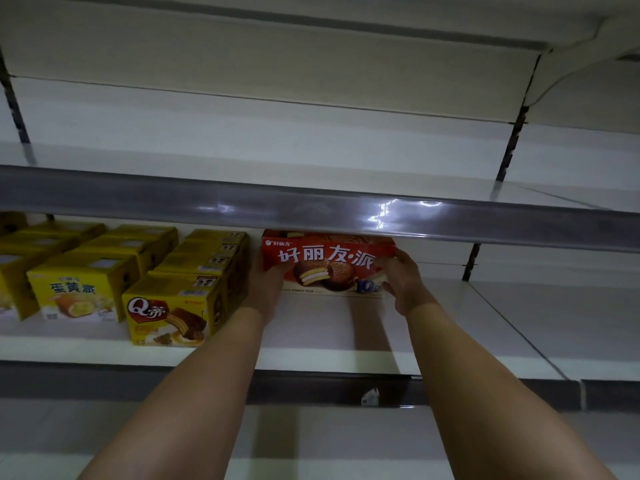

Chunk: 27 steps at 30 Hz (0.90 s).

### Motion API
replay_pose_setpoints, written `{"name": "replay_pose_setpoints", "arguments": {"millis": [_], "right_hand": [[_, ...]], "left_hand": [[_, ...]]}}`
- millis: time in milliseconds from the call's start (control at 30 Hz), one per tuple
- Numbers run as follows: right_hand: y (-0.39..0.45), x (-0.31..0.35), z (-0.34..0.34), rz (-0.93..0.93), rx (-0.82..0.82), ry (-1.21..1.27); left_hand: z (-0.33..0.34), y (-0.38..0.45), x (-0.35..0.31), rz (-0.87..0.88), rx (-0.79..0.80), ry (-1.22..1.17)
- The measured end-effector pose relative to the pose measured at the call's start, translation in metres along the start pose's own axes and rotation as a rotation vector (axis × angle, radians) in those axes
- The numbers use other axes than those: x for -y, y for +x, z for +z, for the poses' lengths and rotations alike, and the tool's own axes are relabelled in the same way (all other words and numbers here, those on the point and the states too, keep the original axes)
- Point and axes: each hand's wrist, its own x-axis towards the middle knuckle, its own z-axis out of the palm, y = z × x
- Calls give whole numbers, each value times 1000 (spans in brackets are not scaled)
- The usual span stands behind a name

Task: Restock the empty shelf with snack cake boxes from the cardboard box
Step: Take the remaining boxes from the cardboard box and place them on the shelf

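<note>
I'm facing dim white shelving, the upper shelf (311,161) sitting bare and the middle shelf (450,327) carrying yellow snack boxes (173,306) at left with open room to the right. I'm setting the red snack cake box (329,258) far back beside them, just under the upper shelf's price rail (311,206). My left hand (268,282) and right hand (403,278) are gripping its two ends; it's likely handling light, stiff, smooth, crushable at corners.

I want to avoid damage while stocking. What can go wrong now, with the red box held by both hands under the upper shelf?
1. The red cardboard snack cake box sits close under the grey upper shelf edge; lifting it may scrape or catch its top.
2. The left hand is beside the yellow Q-label boxes; it may knock them.
3. If the right hand releases early, the box may tip.
</note>
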Motion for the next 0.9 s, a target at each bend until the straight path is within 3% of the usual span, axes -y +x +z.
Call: {"name": "replay_pose_setpoints", "arguments": {"millis": [533,733,900], "right_hand": [[33,-9,12,-9,13,-94],[17,-4,14,54,-27,-51],[-17,7,23,140,16,-42]], "left_hand": [[1,40,15,11,-11,61],[10,4,-2,33,-7,87],[11,-35,-21,50,-67,313]]}}
